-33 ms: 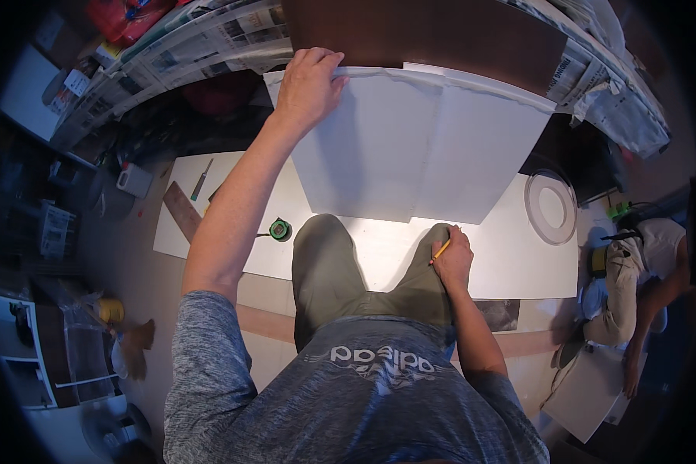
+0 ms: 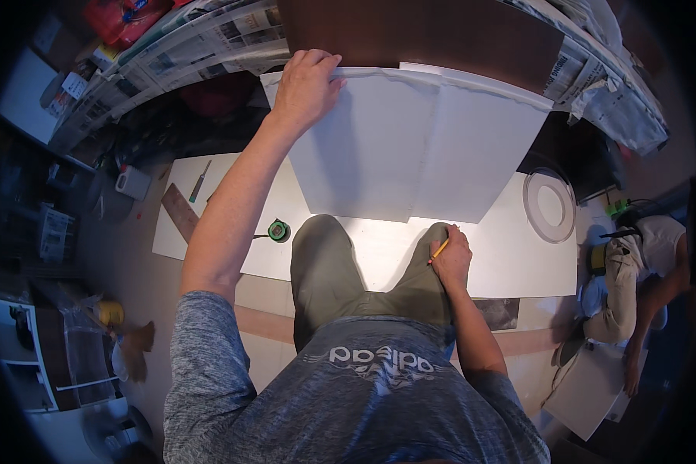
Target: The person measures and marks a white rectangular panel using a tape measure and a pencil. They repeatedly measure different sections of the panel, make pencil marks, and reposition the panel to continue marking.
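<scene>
My left hand (image 2: pixel 305 87) reaches up to the top left corner of a white panel (image 2: pixel 379 143), its fingers curled over the edge. The panel leans upright against a dark brown board (image 2: pixel 425 32), and a second white panel (image 2: pixel 475 155) overlaps it on the right. Resting on my right knee, my right hand (image 2: pixel 454 257) is closed around a yellow pencil (image 2: pixel 439 250). Between my left forearm and left knee, a green tape measure (image 2: pixel 278 230) lies on the white sheet (image 2: pixel 363 263) under the panels.
Left of my forearm lie a chisel-like tool (image 2: pixel 199 182) and a brown strip (image 2: pixel 179 211). A roll of pale tape or banding (image 2: pixel 550 206) rests at the sheet's right end. Another person (image 2: pixel 622 286) sits at the far right. Newspaper (image 2: pixel 201 58) covers the ledge behind.
</scene>
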The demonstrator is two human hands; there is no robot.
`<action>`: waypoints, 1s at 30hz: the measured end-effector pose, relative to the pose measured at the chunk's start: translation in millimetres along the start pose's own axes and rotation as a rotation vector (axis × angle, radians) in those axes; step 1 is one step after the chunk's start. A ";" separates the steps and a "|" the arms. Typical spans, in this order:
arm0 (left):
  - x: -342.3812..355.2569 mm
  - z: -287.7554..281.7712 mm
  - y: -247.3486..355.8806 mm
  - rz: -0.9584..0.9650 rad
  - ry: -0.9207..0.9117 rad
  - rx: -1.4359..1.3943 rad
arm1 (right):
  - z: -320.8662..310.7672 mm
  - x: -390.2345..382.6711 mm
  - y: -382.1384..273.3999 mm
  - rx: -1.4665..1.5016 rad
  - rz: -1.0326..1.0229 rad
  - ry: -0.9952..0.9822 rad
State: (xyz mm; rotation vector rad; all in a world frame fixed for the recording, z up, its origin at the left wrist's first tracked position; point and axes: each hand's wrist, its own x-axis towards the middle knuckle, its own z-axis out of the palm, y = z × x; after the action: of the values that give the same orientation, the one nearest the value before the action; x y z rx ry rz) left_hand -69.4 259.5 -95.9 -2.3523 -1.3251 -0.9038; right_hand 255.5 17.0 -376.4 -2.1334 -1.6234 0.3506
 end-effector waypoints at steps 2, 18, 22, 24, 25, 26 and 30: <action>-0.9 8.1 -3.0 -0.020 -0.084 -0.015 | 0.9 0.4 2.5 0.000 -0.011 -0.006; -50.1 -22.0 26.0 0.008 0.144 -0.029 | 3.1 0.8 5.5 0.008 0.015 -0.034; -65.5 -35.8 39.7 0.019 0.185 -0.024 | 0.3 0.4 3.4 0.002 0.016 -0.047; -73.1 -41.2 44.9 0.026 0.205 -0.023 | -0.5 0.3 2.2 0.000 0.016 -0.045; -77.4 -43.3 46.9 0.030 0.218 -0.026 | -0.4 0.3 1.7 0.001 0.013 -0.036; -81.6 -45.0 48.3 0.035 0.225 -0.034 | -0.1 -0.1 1.6 -0.011 0.021 -0.034; -97.0 -51.3 54.2 0.028 0.228 -0.035 | 2.1 -2.0 3.0 0.023 0.013 -0.007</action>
State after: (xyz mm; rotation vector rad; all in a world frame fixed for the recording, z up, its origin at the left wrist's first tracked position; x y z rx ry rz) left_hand -79.8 139.5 -117.1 -2.2081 -1.1916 -1.1562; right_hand 256.5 14.8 -379.8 -2.1291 -1.6031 0.3795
